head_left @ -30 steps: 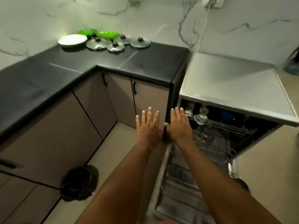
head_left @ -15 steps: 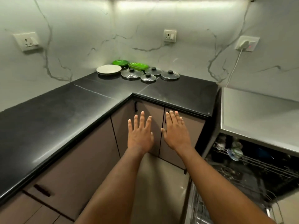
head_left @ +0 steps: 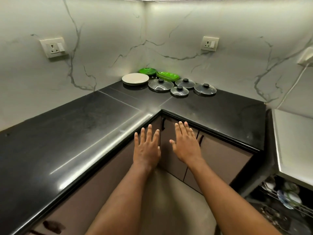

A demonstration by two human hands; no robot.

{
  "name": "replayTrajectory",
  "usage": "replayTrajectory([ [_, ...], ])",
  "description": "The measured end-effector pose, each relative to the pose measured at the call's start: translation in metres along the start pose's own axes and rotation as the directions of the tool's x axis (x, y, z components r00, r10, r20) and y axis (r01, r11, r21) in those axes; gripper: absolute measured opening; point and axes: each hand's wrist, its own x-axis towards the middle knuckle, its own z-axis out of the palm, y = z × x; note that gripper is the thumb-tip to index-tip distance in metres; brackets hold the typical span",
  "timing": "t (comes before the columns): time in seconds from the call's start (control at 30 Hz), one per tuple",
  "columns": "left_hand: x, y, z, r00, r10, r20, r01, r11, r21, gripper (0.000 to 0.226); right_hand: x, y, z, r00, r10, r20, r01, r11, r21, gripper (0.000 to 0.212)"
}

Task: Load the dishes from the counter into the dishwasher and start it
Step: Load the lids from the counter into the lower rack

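1. Head view: I see left hand (head_left: 146, 150) and right hand (head_left: 186, 145) both flat, fingers straight, holding nothing.
2. Plates (head_left: 135, 78) and glass lids (head_left: 160, 84) sit in the counter (head_left: 211, 107) corner, well beyond both hands.

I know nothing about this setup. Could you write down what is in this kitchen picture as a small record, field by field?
Left hand: open, fingers straight, holding nothing, in front of the cabinet doors
Right hand: open, empty, beside the left
Dishes: white plate, green plates, four glass lids
Where: far corner of the black counter
Dishwasher: lower right, open, some items inside
Progress: no counter dish picked up yet
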Motion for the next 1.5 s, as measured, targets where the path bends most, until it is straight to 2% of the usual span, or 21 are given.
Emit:
replayTrajectory([
  [0.47, 0.176, -0.038, 0.031, 0.992, -0.1, 0.081, 0.099, 0.995, 0.017, 0.07, 0.19, 0.025, 0.047, 0.996, -0.079, 0.048, 0.077, 0.996, 0.033, 0.073],
  [0.63, 0.245, -0.055, 0.042, 0.992, -0.085, 0.088, 0.086, 0.996, 0.003, 0.07, 0.253, 0.03, 0.064, 0.995, -0.082, 0.058, 0.081, 0.996, 0.021, 0.073],
  [0.8, 0.324, -0.074, 0.051, 0.993, -0.05, 0.103, 0.055, 0.997, -0.047, 0.07, 0.323, 0.037, 0.08, 0.995, -0.057, 0.084, 0.062, 0.996, -0.062, 0.073],
  [1.0, 0.396, -0.102, 0.055, 0.986, 0.003, 0.168, 0.005, 0.999, -0.048, 0.07, 0.395, 0.03, 0.088, 0.996, -0.035, 0.086, 0.042, 0.995, -0.087, 0.073],
  [1.2, 0.452, -0.127, 0.075, 0.967, 0.005, 0.253, 0.008, 0.999, -0.05, 0.071, 0.449, 0.026, 0.119, 0.986, -0.018, 0.163, 0.034, 0.995, -0.09, 0.072],
  [1.37, 0.505, -0.138, 0.088, 0.948, -0.027, 0.318, 0.047, 0.997, -0.058, 0.075, 0.504, 0.039, 0.145, 0.979, -0.038, 0.202, 0.061, 0.992, -0.11, 0.072],
  [1.5, 0.542, -0.141, 0.1, 0.902, -0.072, 0.426, 0.118, 0.99, -0.082, 0.082, 0.544, 0.051, 0.16, 0.97, -0.054, 0.239, 0.084, 0.99, -0.115, 0.07],
])
